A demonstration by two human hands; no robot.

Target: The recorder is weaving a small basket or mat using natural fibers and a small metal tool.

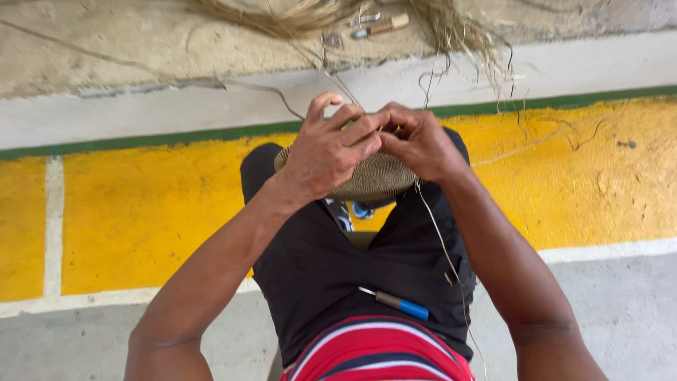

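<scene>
A round coiled woven basket piece (374, 178), tan and finely ribbed, rests on my knees over black trousers. My left hand (326, 149) grips its upper left rim, fingers curled over the edge. My right hand (417, 140) pinches the top rim beside it, the two hands touching. A thin pale fibre strand (443, 243) runs from my right hand down across my right thigh. What my fingertips hold at the rim is hidden.
A small tool with a blue handle and metal tip (395, 303) lies on my lap. A bundle of dry grass fibres (310, 15) and a wooden-handled tool (381, 25) lie on the ground ahead. The floor is painted yellow (141, 212) with green and white lines.
</scene>
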